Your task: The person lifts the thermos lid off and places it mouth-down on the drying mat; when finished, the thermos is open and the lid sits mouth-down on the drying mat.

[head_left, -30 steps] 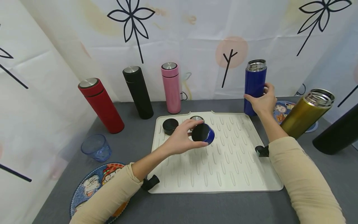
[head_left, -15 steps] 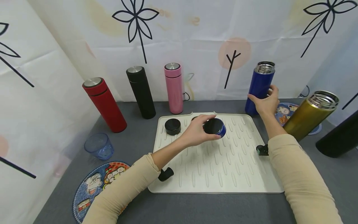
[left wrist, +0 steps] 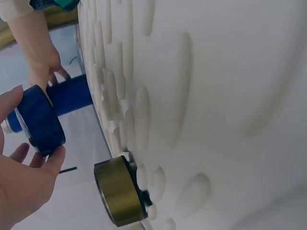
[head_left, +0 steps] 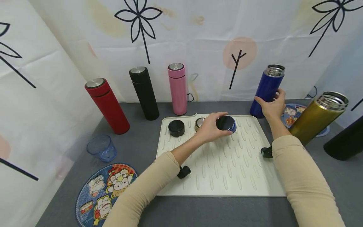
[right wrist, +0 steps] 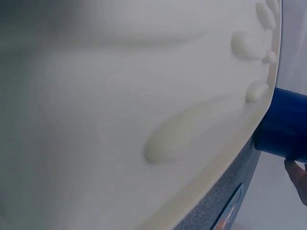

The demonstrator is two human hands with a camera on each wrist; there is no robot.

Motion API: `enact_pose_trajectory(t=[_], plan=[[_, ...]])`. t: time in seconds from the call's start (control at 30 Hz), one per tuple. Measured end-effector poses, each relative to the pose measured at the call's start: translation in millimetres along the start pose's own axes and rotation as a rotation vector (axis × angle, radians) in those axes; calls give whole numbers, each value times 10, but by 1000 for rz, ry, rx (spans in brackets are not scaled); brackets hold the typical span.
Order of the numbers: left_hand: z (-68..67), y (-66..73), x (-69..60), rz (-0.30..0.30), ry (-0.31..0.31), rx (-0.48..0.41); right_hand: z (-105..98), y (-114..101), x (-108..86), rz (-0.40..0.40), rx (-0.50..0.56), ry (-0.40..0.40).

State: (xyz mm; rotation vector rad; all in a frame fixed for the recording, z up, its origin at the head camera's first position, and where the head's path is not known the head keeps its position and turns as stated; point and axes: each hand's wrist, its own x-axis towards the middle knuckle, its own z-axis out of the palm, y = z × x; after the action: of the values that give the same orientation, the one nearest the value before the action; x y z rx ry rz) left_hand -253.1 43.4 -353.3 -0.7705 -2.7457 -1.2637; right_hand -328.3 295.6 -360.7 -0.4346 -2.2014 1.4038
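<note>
In the head view my left hand (head_left: 210, 130) pinches a blue bottle lid (head_left: 227, 123) between thumb and fingers, above the cream drying mat (head_left: 227, 176). My right hand (head_left: 274, 105) grips the lower part of a lidless blue thermos bottle (head_left: 265, 90), which stands at the mat's back right corner with its steel neck bare. A gap separates lid and bottle. In the left wrist view the lid (left wrist: 41, 120) overlaps the bottle (left wrist: 72, 96) behind it. A gold lid (left wrist: 120, 191) rests on the mat. The right wrist view shows the bottle's base (right wrist: 283, 124) beside the mat edge.
A black lid (head_left: 176, 128) sits on the mat. Red (head_left: 107, 105), black (head_left: 144, 93) and pink (head_left: 177, 90) thermos bottles stand behind on the left. A lidless gold bottle (head_left: 317, 118) stands by my right forearm. A blue glass (head_left: 101, 148) and round placemat (head_left: 106, 195) are at left.
My left hand has carried the blue lid to the right and toward the back, closer to the blue bottle. The bottle now leans further right in the head view, still in my right hand.
</note>
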Motion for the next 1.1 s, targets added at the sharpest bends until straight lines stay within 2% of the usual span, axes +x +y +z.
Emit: enact_pose_trajectory(t=[0.27, 0.37, 0.53, 0.57, 0.77, 0.8, 0.93, 1.1], plan=[[138, -50, 180, -85, 21, 0, -38, 31, 21, 21, 7, -27], [190, -36, 220, -97, 21, 18, -47, 23, 30, 37, -12, -41], [273, -3, 237, -101, 7, 50, -53, -2, 41, 48, -67, -57], [317, -43, 254, -93, 13, 59, -50, -5, 43, 50, -70, -59], [394, -35, 264, -114, 27, 84, -45, -12, 42, 59, -63, -54], [376, 6, 251, -125, 21, 84, -46, -11, 43, 59, -62, -52], [410, -17, 282, -134, 20, 126, -53, -13, 36, 57, -61, -58], [413, -31, 320, -169, -15, 174, -46, -22, 25, 56, -52, -69]])
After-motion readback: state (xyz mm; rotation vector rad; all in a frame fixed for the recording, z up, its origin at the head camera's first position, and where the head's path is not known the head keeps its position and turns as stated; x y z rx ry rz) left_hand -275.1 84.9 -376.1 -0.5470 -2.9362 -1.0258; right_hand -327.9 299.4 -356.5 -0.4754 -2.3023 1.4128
